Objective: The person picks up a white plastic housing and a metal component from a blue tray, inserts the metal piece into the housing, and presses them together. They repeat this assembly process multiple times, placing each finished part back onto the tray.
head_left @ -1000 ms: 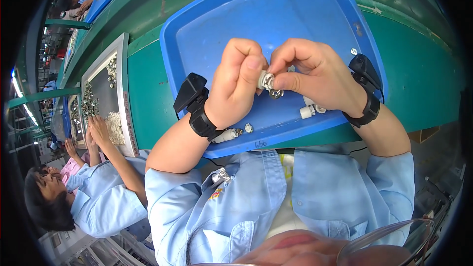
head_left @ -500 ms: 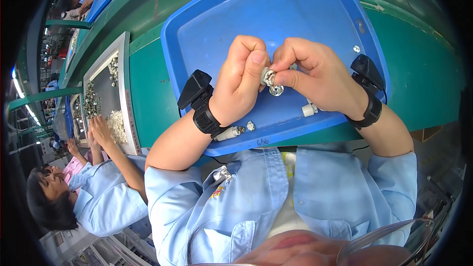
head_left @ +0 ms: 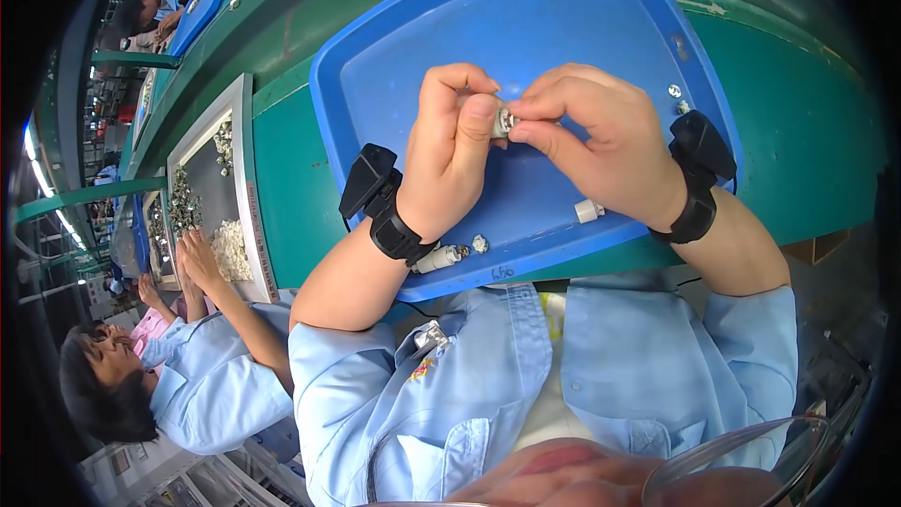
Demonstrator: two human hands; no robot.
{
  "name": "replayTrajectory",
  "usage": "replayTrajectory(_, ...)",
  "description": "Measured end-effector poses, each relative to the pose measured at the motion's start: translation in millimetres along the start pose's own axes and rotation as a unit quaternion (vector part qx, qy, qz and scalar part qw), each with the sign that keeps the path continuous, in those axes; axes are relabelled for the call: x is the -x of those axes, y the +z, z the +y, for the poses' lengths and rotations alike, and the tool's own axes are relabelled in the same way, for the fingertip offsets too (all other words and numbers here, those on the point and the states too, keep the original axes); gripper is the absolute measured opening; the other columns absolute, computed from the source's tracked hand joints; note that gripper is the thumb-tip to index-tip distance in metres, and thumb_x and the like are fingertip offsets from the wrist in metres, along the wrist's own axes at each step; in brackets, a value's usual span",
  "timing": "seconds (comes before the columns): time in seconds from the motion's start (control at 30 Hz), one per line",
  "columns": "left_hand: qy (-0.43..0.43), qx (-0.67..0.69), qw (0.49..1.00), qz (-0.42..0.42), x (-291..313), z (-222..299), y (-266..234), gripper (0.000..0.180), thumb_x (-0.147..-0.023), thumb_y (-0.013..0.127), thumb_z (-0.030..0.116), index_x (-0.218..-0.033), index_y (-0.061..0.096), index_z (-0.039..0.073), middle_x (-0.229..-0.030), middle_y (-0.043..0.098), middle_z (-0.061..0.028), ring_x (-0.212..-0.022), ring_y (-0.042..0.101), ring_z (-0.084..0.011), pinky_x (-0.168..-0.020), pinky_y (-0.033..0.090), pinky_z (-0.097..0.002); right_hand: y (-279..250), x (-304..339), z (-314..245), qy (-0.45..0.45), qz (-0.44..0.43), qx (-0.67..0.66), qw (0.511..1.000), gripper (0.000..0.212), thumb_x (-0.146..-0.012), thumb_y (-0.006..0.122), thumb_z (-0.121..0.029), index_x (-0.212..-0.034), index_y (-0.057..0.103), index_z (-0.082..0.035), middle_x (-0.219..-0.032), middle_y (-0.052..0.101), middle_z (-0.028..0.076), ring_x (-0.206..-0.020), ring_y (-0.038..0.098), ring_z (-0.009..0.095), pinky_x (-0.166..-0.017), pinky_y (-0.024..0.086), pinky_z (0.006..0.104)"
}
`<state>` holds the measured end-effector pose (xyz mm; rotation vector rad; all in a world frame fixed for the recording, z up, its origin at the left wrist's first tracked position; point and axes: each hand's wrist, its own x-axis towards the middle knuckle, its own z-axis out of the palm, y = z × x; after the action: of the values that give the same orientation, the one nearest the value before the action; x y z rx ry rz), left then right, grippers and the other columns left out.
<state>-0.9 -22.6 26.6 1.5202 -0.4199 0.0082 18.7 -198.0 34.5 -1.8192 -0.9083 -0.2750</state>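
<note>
Both my hands meet above the blue tray (head_left: 563,47). My left hand (head_left: 449,136) is closed around a small white cylindrical part (head_left: 500,122) with a shiny metal end facing right. Thumb and fingers of my right hand (head_left: 601,136) pinch at that metal end, partly covering it. Below my left wrist lies a white cylinder with a metal tip (head_left: 438,258), and beside it a small shiny metal piece (head_left: 481,243). Under my right hand rests a short white cylinder (head_left: 589,211). Two small metal pieces (head_left: 675,91) lie near the tray's right wall.
The tray sits on a green bench (head_left: 296,164). To the left, a metal-framed tray (head_left: 246,141) holds heaps of metal and white parts, with a co-worker's hands (head_left: 199,258) over it. Black devices (head_left: 702,145) are strapped to both my wrists.
The round metal piece that showed below my fingertips is out of sight there. My fingers have drawn closer around the part. A second metal piece shows by the tray's right wall.
</note>
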Motion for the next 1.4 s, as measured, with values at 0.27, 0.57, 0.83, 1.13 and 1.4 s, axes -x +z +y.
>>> replayTrajectory(0.27, -0.004, -0.104, 0.994, 0.008, 2, 2, -1, 0.020, -0.096, 0.040, 0.021, -0.106, 0.040, 0.003, -0.088, 0.054, -0.0048, -0.072, 0.051, -0.0076, -0.063, 0.044, -0.0211, 2, -2, 2, -0.017, 0.020, 0.000, 1.000, 0.022, -0.070, 0.072, -0.006, -0.089, 0.062, -0.002, -0.081, 0.064, 0.009, -0.074, 0.062, 0.021, -0.064, 0.049, 0.0274)
replayTrajectory(0.57, -0.008, -0.042, 0.999, 0.018, 1, 3, -3, 0.019, -0.096, 0.042, 0.020, -0.106, 0.041, 0.004, -0.087, 0.053, -0.0035, -0.071, 0.050, -0.0074, -0.061, 0.044, -0.0209, 4, -5, -6, 0.032, 0.013, -0.053, 0.998, 0.020, -0.070, 0.072, -0.008, -0.087, 0.062, -0.003, -0.081, 0.062, 0.008, -0.073, 0.059, 0.021, -0.063, 0.047, 0.0281)
replayTrajectory(0.83, 0.017, -0.175, 0.984, -0.001, 0, 4, -9, 0.015, -0.096, 0.042, 0.018, -0.103, 0.044, 0.004, -0.076, 0.052, 0.0005, -0.065, 0.050, -0.0069, -0.057, 0.043, -0.0200, 0, -4, 1, -0.033, -0.062, 0.072, 0.995, 0.009, -0.076, 0.064, -0.006, -0.076, 0.056, -0.002, -0.070, 0.055, 0.008, -0.064, 0.052, 0.022, -0.056, 0.042, 0.0298)
replayTrajectory(1.13, -0.064, -0.027, 0.997, 0.021, -11, 11, -22, 0.016, -0.093, 0.049, 0.015, -0.102, 0.053, 0.003, -0.077, 0.054, 0.0012, -0.064, 0.049, -0.0043, -0.057, 0.041, -0.0182, -7, -7, 2, 0.051, -0.046, -0.062, 0.996, 0.006, -0.080, 0.058, -0.004, -0.076, 0.054, -0.001, -0.071, 0.054, 0.006, -0.064, 0.050, 0.016, -0.056, 0.039, 0.0267)
replayTrajectory(1.4, -0.080, -0.030, 0.996, -0.036, -8, 13, -15, 0.019, -0.089, 0.057, 0.012, -0.106, 0.059, 0.002, -0.080, 0.059, 0.0000, -0.070, 0.051, -0.0026, -0.060, 0.041, -0.0162, -5, -7, 4, 0.072, -0.010, -0.079, 0.994, 0.006, -0.081, 0.060, -0.006, -0.079, 0.057, -0.001, -0.073, 0.056, 0.005, -0.064, 0.051, 0.013, -0.057, 0.040, 0.0259)
